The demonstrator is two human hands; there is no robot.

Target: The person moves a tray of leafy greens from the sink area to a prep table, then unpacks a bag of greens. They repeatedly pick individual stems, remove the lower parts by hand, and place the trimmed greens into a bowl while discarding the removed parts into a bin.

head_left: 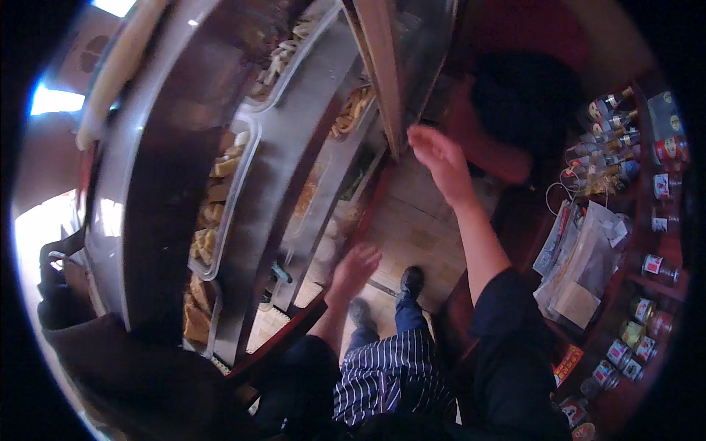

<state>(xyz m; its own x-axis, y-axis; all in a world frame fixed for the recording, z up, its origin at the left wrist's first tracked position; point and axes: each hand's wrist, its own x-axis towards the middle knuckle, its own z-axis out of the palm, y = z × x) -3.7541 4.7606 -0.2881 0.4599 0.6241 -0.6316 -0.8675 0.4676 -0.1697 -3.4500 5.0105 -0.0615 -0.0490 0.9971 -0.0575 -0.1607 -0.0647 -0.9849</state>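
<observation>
Nothing seems to be gripped by either hand here, tbh. The wooden plank [386, 73] can be seen just beyond the fingertips of the right hand [445, 165]; whether it's actually being touched can't be told. Those fingers are held loosely extended, close together, with nothing seen in them. The left hand [351, 275] is held nearer the body than the plank, well apart from it, fingers blurry but loosely spread, nothing seen in them either. Left of the plank, a clear food tray [240, 184] filled with yellow-brown food pieces [213, 209] is set into the steel tabletop [276, 158]. Well right of the plank, bottles [607, 140] and lidded jars [660, 269] are lined up.
</observation>
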